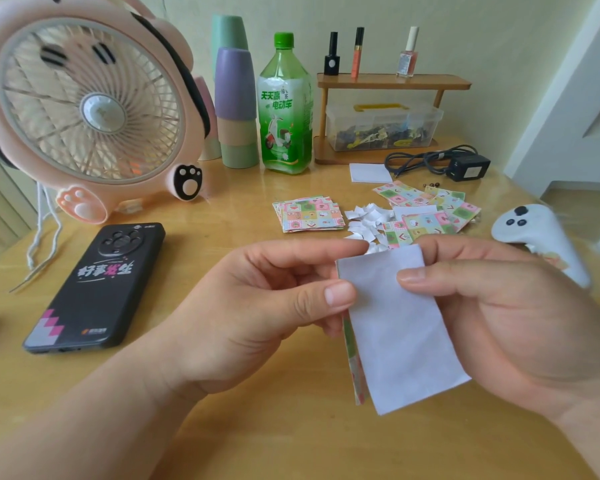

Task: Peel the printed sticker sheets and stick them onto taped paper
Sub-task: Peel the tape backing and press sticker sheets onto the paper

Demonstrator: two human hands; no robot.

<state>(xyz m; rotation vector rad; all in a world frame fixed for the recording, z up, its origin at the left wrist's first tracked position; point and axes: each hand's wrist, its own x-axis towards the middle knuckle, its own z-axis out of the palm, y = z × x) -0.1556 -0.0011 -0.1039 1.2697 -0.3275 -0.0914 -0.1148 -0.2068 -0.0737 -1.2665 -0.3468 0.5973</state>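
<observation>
Sticker sheet [399, 327]: left hand [257, 306], right hand [499, 306]

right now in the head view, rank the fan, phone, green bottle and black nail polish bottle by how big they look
fan
phone and green bottle: too alike to rank, and the phone sits nearer the camera
black nail polish bottle, smallest

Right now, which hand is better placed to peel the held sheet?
Left, probably. The left hand pinches the sticker sheet at its left edge, where the printed layer shows beside the backing. The right hand steadies it, thumb on the backing.
</observation>
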